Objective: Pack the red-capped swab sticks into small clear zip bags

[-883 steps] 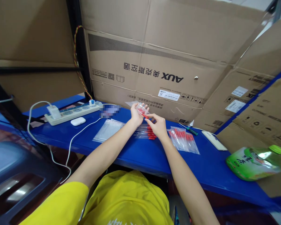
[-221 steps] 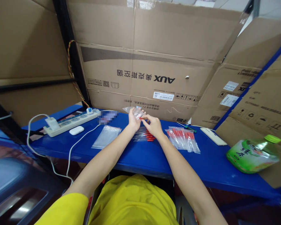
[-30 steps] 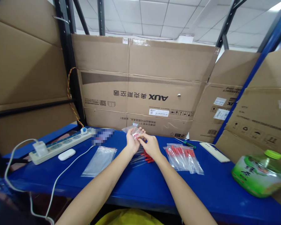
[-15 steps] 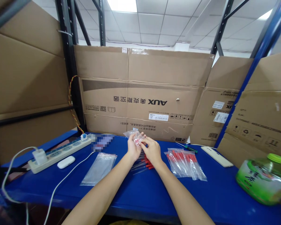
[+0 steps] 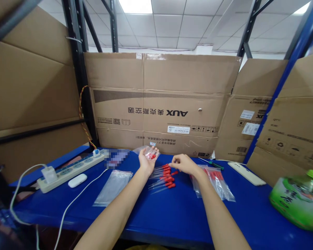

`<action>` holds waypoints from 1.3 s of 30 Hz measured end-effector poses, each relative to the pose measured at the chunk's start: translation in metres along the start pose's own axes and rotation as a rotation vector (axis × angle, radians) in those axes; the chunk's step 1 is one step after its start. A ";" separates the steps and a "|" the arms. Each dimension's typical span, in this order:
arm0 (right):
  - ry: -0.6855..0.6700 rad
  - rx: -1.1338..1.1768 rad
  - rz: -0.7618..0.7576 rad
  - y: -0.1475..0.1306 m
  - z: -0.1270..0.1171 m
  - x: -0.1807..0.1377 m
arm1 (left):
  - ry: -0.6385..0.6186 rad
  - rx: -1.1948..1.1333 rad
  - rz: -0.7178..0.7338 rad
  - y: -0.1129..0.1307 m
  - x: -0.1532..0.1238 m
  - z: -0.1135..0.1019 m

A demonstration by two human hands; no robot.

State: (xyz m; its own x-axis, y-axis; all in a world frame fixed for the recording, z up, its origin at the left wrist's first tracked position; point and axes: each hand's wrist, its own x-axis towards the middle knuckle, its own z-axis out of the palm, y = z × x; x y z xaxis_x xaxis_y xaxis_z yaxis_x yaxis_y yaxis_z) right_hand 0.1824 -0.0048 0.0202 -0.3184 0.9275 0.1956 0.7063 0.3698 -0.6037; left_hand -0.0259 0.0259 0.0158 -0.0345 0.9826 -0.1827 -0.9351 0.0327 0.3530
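Head view looked across a blue table [image 5: 172,211] backed by cardboard boxes [image 5: 156,104]. Left hand [image 5: 145,160] was raised just above the table, palm up, fingers curled around a small clear bag [image 5: 149,152] with red-capped pieces showing inside; the bag's open end stuck out toward the boxes. Right hand [image 5: 184,164] hovered low over the table, just right of the left hand and apart from it, fingers loosely bent and narrow, thumb near the index tip; could not tell if anything was pinched there. It sat right beside the far end of a loose bunch of red-tipped clear tubes [image 5: 164,177], which lay on the table between the two forearms, red ends pointing right. Whether the fingertips touched a tube was unclear.

Filled bags of red-tipped tubes [image 5: 219,180] lay right of the right wrist, partly hidden by it. Stack of empty clear bags [image 5: 112,187] lay flat left of the left forearm. Farther left: white power strip [image 5: 70,168] with a charger plugged in, a white earbud case [image 5: 77,180] just in front of it, a white cable [image 5: 75,201] trailing off the front edge. Green-handled tool [image 5: 215,164] and a white phone [image 5: 246,173] lay near the boxes at right. Green tea bottle [image 5: 298,199] lay on its side at far right.
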 end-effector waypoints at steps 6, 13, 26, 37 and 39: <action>-0.196 0.071 0.178 0.010 -0.003 -0.006 | 0.002 -0.010 -0.003 -0.001 0.000 0.001; -0.316 0.088 0.190 0.026 -0.005 -0.006 | -0.003 -0.007 -0.003 -0.002 0.001 0.000; -0.300 0.206 0.085 0.020 -0.014 -0.007 | -0.008 -0.008 0.000 -0.001 0.001 0.002; 0.153 0.366 -0.134 -0.003 -0.012 -0.003 | -0.023 0.007 0.014 0.002 0.001 0.004; 0.219 0.350 -0.160 -0.007 -0.008 -0.001 | -0.023 0.001 0.015 0.002 0.000 0.005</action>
State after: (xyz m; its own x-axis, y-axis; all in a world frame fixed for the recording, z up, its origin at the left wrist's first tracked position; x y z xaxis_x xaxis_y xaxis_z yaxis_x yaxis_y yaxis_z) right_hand 0.1832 -0.0081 0.0308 -0.2381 0.8634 0.4448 0.3905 0.5044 -0.7701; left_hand -0.0262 0.0271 0.0206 -0.0406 0.9870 -0.1557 -0.9340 0.0179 0.3569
